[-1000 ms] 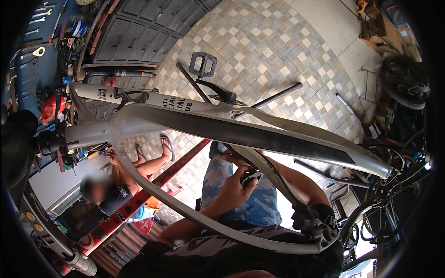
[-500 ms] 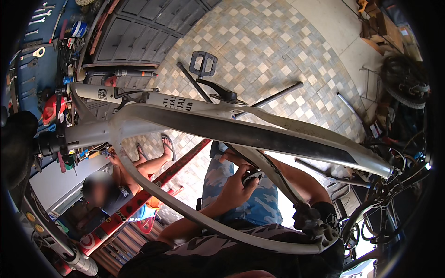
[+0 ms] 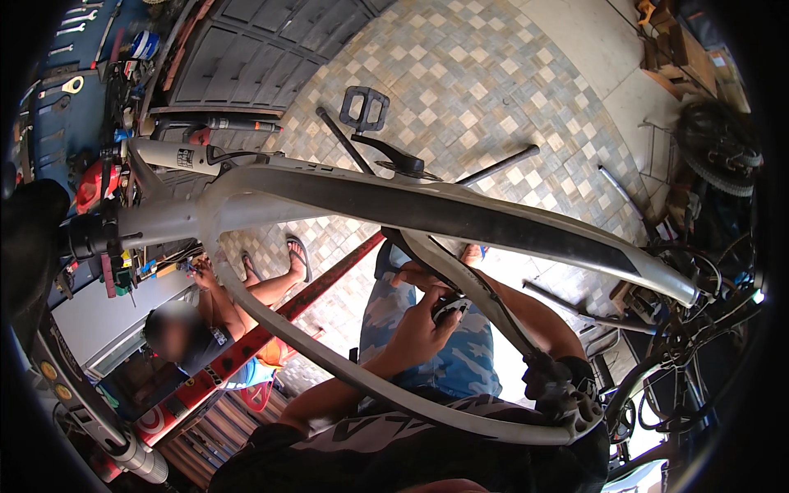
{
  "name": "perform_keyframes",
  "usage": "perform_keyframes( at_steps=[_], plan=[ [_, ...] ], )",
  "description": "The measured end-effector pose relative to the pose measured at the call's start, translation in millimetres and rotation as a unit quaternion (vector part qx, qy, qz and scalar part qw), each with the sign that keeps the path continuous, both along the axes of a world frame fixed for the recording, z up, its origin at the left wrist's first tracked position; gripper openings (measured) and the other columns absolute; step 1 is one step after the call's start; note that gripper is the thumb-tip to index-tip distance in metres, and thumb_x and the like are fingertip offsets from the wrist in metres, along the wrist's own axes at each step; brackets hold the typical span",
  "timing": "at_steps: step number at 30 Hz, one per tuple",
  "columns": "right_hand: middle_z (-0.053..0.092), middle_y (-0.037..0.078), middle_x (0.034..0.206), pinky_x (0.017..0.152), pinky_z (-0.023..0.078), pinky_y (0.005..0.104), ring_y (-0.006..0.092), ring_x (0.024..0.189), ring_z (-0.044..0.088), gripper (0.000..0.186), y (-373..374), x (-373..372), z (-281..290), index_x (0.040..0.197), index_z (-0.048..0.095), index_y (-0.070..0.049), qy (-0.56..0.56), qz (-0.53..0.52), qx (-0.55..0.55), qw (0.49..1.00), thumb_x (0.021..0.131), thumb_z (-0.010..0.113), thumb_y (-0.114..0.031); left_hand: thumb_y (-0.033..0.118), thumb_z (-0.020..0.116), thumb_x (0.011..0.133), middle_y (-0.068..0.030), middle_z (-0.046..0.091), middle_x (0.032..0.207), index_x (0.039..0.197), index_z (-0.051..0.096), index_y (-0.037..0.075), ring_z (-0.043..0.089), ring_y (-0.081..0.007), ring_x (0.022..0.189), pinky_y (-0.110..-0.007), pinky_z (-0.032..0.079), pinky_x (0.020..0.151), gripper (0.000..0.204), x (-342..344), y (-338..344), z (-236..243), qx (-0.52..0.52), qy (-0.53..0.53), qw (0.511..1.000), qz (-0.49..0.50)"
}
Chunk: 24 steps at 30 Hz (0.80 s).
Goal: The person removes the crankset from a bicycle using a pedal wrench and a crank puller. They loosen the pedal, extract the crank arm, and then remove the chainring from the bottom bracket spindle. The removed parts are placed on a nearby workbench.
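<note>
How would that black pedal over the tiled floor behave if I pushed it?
The pedal is likely stiff, its open outline showing no sag. It would probably spin or swing rather than slide, being mounted on the crank arm.

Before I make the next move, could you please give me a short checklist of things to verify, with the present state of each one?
1. Left hand has hold of the small dark-and-silver part: ok, fingers are around it.
2. Right hand grips the part too: cannot tell, it is partly hidden behind the bicycle frame.
3. Whole part in plain sight: not ok, fingers cover some of it.
4. Pedal on its crank arm: ok, it appears attached.
5. Co-worker clear of your hands: ok, sitting apart to the left.
6. Bicycle frame firmly supported: cannot tell from this view.
</note>
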State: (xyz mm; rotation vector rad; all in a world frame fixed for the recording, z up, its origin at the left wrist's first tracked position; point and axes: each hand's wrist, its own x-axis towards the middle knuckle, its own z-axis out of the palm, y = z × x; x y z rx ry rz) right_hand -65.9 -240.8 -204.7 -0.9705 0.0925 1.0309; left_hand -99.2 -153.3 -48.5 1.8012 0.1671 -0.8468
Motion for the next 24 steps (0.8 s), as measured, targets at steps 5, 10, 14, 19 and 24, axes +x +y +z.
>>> perform_keyframes(
  at_steps=[5, 10, 14, 19, 24],
  plan=[
    [0.065, 0.009, 0.122, 0.096, 0.048, 0.0314, 0.0169, 0.11, 0.061, 0.085, -1.1, -2.4, 0.3, 0.15, 0.036, -0.001, -0.012, 0.006, -0.012, 1.0, 0.081, 0.082, -0.019, 0.015, 0.064, 0.099, -0.0171, 0.068, 0.093, 0.124, 0.05, 0.003, 0.072, -0.0286, 0.085, -0.038, 0.053, 0.072, 0.031, -4.9, -2.4, -2.3, 0.003, -0.036, 0.999, 0.021],
    [0.065, 0.009, 0.121, 0.096, 0.048, 0.0314, 0.0169, 0.109, 0.062, 0.082, -4.0, -5.1, -0.8, 0.149, 0.038, -0.001, -0.035, 0.013, -0.03, 0.999, 0.082, 0.082, -0.02, 0.016, 0.064, 0.099, -0.0186, 0.069, 0.097, 0.125, 0.05, 0.004, 0.072, -0.0354, 0.09, -0.04, 0.054, 0.075, 0.032, -3.1, -3.9, 0.8, 0.012, -0.058, 0.998, 0.018],
    [0.066, 0.009, 0.121, 0.095, 0.048, 0.0314, 0.0169, 0.109, 0.062, 0.08, -5.9, -5.5, -3.8, 0.148, 0.039, -0.001, -0.054, 0.014, -0.043, 0.998, 0.083, 0.081, -0.02, 0.013, 0.061, 0.099, -0.0236, 0.069, 0.1, 0.13, 0.044, 0.003, 0.07, -0.0451, 0.096, -0.047, 0.055, 0.077, 0.036, -8.4, -0.9, -8.3, 0.025, -0.081, 0.996, -0.005],
    [0.066, 0.009, 0.12, 0.095, 0.049, 0.0314, 0.017, 0.109, 0.062, 0.077, -7.2, -10.3, -7.9, 0.147, 0.041, -0.001, -0.081, 0.018, -0.061, 0.995, 0.084, 0.08, -0.021, 0.017, 0.064, 0.099, -0.0183, 0.067, 0.1, 0.125, 0.049, 0.004, 0.071, -0.0354, 0.091, -0.042, 0.053, 0.078, 0.033, -13.0, -0.4, -14.0, 0.017, -0.075, 0.997, 0.019],
    [0.066, 0.01, 0.12, 0.095, 0.049, 0.0314, 0.017, 0.108, 0.063, 0.075, -9.2, -12.7, -11.2, 0.147, 0.042, -0.001, -0.103, 0.019, -0.078, 0.991, 0.085, 0.08, -0.021, 0.016, 0.063, 0.098, -0.0148, 0.066, 0.097, 0.126, 0.049, 0.004, 0.069, -0.03, 0.087, -0.041, 0.053, 0.077, 0.034, -19.9, 1.4, -25.3, 0.017, -0.142, 0.99, 0.013]
  ],
)
